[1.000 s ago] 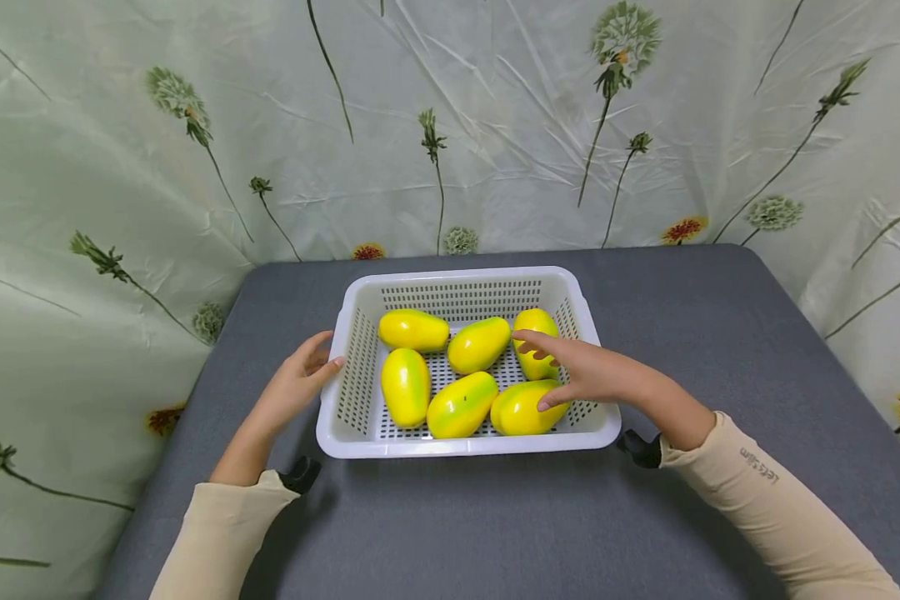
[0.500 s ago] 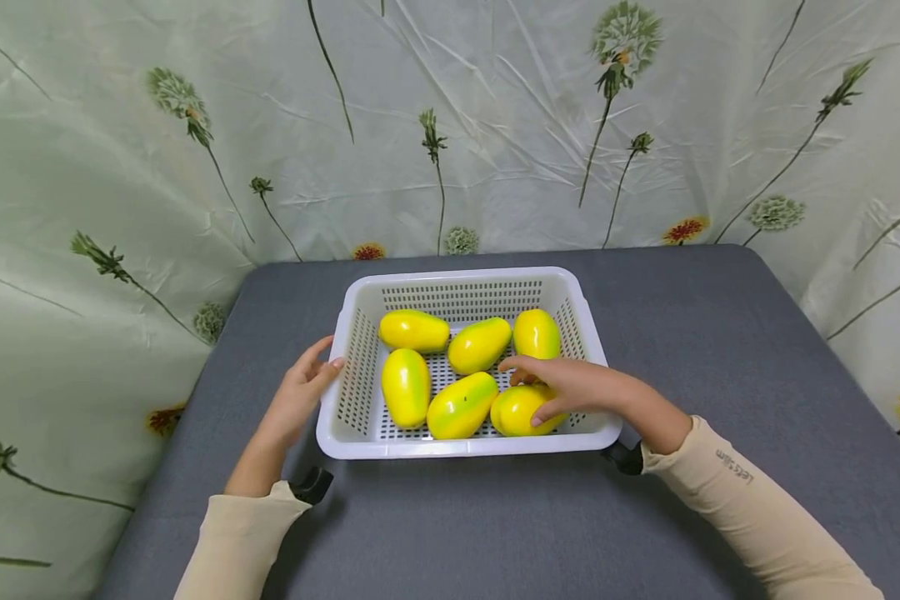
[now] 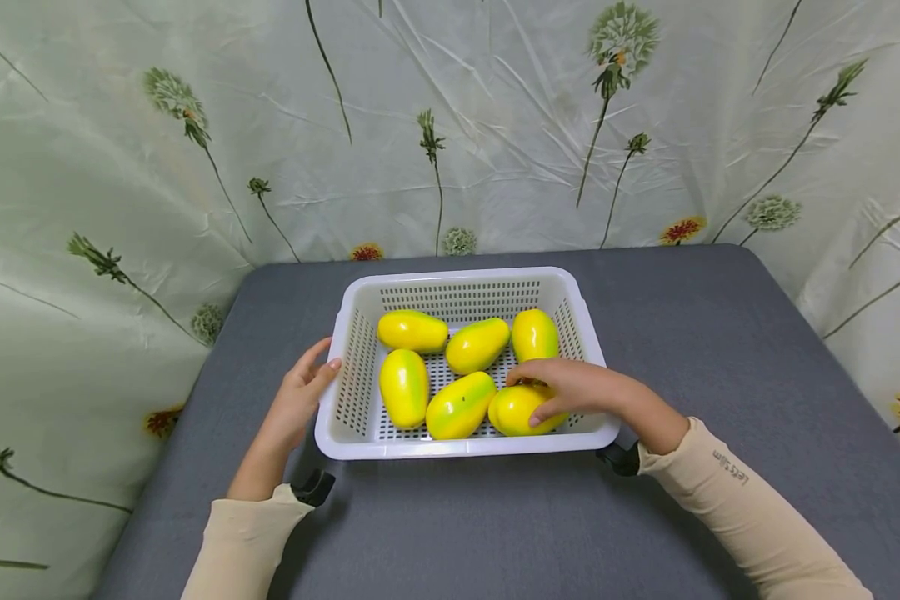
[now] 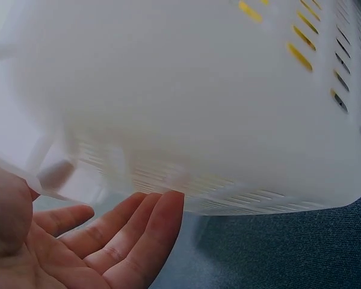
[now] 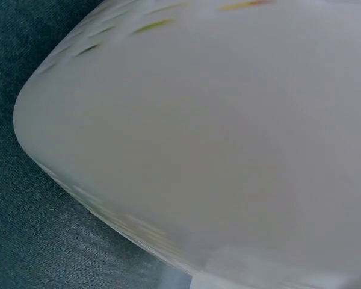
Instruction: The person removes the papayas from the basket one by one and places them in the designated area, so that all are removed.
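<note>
My right hand point(image 3: 562, 385) is curled round a glossy yellow fruit point(image 3: 512, 410) at four o'clock in the white basket point(image 3: 457, 450), thumb on its near side, fingers over its far side. The right-wrist view gives me just the basket's outer wall, so how firmly I grip I cannot tell. My left hand point(image 3: 296, 398) holds the basket at nine o'clock, thumb over the rim, fingers against the outside.

Just beside the gripped fruit, at six o'clock, lies a second fruit point(image 3: 461, 406); a third fruit point(image 3: 536, 333) sits at two.

I judge the skin firm, smooth and rather slippery, the weight modest; across the rounded middle is the surest hold, since the narrowing ends could slide out. The thin plastic basket seems light and slightly flexible, best steadied by its rim.
</note>
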`<action>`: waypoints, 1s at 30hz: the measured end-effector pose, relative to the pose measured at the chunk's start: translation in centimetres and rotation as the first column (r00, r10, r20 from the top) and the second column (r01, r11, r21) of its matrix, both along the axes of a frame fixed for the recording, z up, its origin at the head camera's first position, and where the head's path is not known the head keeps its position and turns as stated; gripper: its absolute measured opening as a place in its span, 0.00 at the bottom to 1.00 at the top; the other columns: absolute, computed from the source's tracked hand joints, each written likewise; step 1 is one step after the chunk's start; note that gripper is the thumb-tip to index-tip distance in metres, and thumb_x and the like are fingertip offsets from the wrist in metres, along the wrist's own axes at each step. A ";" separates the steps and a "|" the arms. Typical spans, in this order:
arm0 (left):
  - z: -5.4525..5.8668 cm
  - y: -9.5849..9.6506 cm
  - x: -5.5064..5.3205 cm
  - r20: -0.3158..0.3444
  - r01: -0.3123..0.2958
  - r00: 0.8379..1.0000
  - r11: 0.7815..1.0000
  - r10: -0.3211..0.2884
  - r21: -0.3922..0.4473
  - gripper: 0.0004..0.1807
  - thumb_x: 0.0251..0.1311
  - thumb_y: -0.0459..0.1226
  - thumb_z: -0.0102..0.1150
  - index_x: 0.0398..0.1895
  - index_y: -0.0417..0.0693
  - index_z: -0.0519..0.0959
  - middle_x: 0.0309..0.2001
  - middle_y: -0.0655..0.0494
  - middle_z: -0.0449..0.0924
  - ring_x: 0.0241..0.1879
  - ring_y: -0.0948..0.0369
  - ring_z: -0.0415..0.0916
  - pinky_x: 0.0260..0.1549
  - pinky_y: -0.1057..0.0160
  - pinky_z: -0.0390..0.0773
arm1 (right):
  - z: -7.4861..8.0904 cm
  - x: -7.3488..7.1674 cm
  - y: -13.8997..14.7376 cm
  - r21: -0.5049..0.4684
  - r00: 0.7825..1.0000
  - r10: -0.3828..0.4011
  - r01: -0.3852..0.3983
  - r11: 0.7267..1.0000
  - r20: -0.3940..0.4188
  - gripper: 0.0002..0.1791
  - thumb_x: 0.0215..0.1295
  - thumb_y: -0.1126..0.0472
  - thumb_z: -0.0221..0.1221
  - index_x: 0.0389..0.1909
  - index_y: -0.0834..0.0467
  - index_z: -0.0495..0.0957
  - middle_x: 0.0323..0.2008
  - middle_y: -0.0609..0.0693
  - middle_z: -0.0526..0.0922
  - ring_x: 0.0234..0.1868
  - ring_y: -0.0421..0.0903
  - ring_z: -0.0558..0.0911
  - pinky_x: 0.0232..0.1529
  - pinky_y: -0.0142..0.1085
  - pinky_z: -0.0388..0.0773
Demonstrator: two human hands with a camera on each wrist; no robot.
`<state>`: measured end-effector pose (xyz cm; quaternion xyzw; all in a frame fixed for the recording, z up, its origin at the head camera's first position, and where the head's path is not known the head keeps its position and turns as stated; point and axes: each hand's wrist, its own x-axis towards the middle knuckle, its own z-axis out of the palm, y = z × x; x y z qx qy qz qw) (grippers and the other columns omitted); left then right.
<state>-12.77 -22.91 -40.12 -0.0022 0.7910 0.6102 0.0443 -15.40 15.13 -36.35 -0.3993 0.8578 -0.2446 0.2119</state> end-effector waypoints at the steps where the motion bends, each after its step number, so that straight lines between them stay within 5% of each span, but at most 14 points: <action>1: 0.0 0.0 0.0 0.000 0.000 1.000 1.000 0.000 0.003 0.33 0.64 0.48 0.47 0.68 0.48 0.51 0.48 0.34 0.69 0.36 0.58 0.77 0.29 0.58 0.78 | 0.0 0.0 0.1 -0.013 1.000 -0.004 0.005 1.000 0.006 0.29 0.48 0.57 0.67 0.52 0.59 0.71 0.48 0.47 0.74 0.45 0.44 0.71 0.50 0.42 0.68; 20: 0.4 0.3 0.2 0.003 -0.004 1.000 0.998 0.004 0.067 0.30 0.66 0.42 0.45 0.68 0.52 0.51 0.49 0.33 0.68 0.35 0.56 0.78 0.28 0.57 0.79 | 1.1 0.6 1.4 -0.255 0.991 -0.123 0.135 0.958 0.061 0.32 0.48 0.55 0.67 0.55 0.59 0.69 0.53 0.51 0.73 0.49 0.48 0.72 0.50 0.45 0.69; 26: 2.2 1.2 1.0 0.013 -0.009 1.000 0.998 0.008 0.068 0.28 0.67 0.38 0.43 0.68 0.47 0.50 0.49 0.31 0.68 0.36 0.53 0.78 0.29 0.57 0.79 | 2.1 0.8 2.7 -0.381 0.987 -0.151 0.119 0.917 -0.055 0.34 0.44 0.57 0.68 0.54 0.61 0.70 0.52 0.52 0.73 0.50 0.47 0.72 0.48 0.44 0.71; 30: 2.3 1.2 1.1 0.005 -0.011 1.000 0.997 0.011 0.073 0.28 0.67 0.38 0.43 0.68 0.46 0.51 0.49 0.30 0.68 0.35 0.56 0.78 0.28 0.58 0.79 | 3.0 0.9 3.7 -0.439 0.974 -0.183 0.107 0.892 -0.134 0.34 0.44 0.60 0.69 0.55 0.61 0.69 0.52 0.51 0.73 0.49 0.45 0.71 0.47 0.43 0.72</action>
